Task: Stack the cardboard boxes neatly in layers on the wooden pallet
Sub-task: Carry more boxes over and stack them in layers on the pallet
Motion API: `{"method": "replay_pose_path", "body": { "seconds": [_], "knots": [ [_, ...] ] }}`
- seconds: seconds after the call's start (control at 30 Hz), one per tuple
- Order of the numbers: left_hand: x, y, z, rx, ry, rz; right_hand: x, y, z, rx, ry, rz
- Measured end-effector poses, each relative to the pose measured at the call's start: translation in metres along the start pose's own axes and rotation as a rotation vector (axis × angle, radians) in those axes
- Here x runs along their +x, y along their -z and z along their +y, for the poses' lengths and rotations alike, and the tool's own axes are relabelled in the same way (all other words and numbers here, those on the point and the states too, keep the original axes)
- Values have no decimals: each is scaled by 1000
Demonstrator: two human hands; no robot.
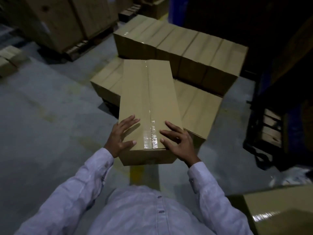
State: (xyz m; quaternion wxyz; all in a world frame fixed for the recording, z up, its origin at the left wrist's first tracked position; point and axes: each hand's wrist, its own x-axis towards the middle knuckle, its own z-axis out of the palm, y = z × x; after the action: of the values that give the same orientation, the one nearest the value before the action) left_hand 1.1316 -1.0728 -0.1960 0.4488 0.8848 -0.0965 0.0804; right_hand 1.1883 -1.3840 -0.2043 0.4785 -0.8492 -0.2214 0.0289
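Brown cardboard fills the middle of the view: a long carton (149, 106), sealed along its top seam with clear tape (149, 133), is held by its near end over the stack. The left hand (121, 135) is spread wide, its palm against the carton's left near edge, with fingers lying across the top face and the thumb stretched along the near rim. The right hand (177, 141) is likewise spread, fingers fanned on the top face beside the tape and the heel of the hand wrapped round the right near corner. Both hands are thus clasped on the same carton, one at each side. Pale shirt sleeves (88, 180) are seen running down to the bottom of the frame.

The carton's far end reaches over a low layer of boxes (199, 104), which is laid at the near side of the stack; whether it rests on that layer or is held just above it cannot be told. Behind this, a taller row of boxes (183, 48) is set side by side along the far edge of the stack, their tops level. The pallet under them is almost wholly hidden; only a dark gap is seen at the left foot of the low layer.

Grey concrete floor (42, 107) surrounds the stack, and a yellow painted line (137, 173) is seen on it just under the carton's near end. Another taped box (281, 209) lies at the lower right corner of the view, and large cartons on pallets (64, 22) stand at the far left.
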Motion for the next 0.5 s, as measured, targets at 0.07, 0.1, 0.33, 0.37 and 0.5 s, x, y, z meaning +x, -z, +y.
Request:
{"method": "replay_pose_path", "body": {
  "seconds": [0.07,0.1,0.33,0.37,0.5],
  "knots": [
    [0,45,-36,-1,33,26,36,-45,-19,5,17,-30],
    [1,67,-52,8,43,39,54,-65,-29,0,25,-44],
    [15,175,-147,32,131,48,152,-173,-68,-35,0,-146],
    [23,184,-160,34,144,53,169,-185,-68,-29,-11,-156],
    [56,216,-224,38,206,61,245,-237,-57,-11,-32,-193]
  ]
}}
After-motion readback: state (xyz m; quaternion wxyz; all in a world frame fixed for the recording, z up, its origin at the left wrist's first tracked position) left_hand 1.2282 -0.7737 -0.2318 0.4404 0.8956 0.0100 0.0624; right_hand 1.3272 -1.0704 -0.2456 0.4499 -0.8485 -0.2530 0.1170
